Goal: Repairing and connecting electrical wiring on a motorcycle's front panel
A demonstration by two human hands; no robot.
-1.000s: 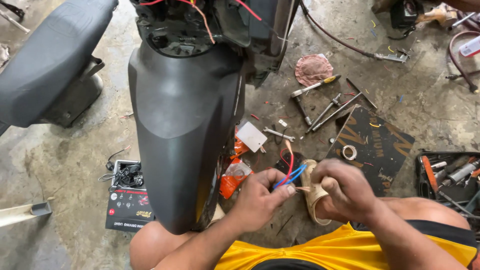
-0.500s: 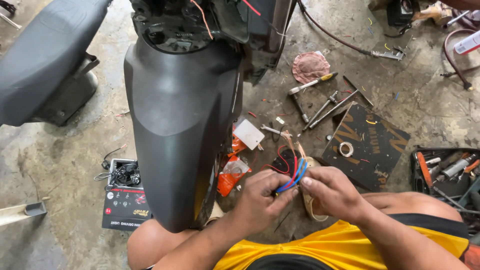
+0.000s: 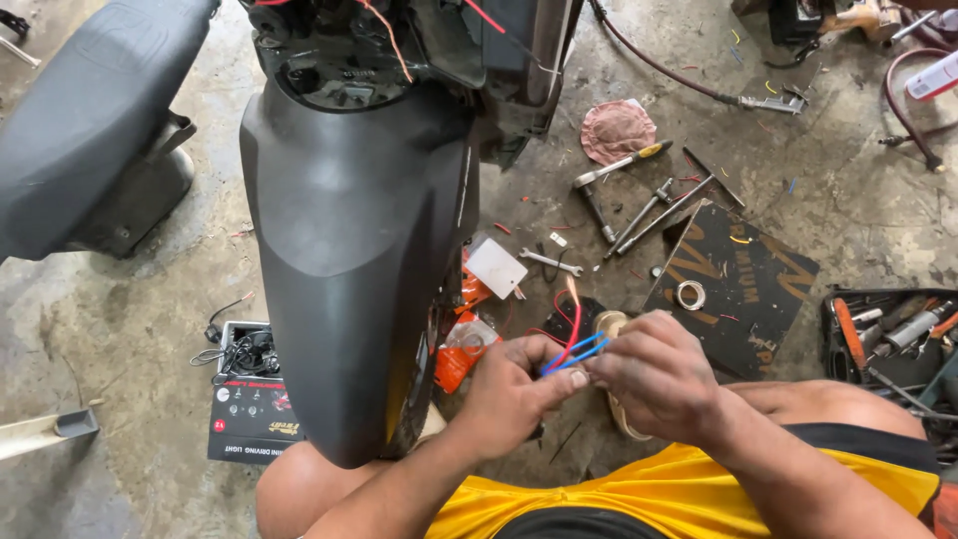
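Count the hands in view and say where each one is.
2. The left hand and the right hand meet at centre bottom, both pinching the blue and red wires beside the black scooter panel.

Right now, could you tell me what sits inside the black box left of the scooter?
The black box holds a tangle of black cables; whatever lies beneath them is covered.

You're in a repair workshop: a stripped scooter on a stained concrete floor, wrenches scattered beside it.
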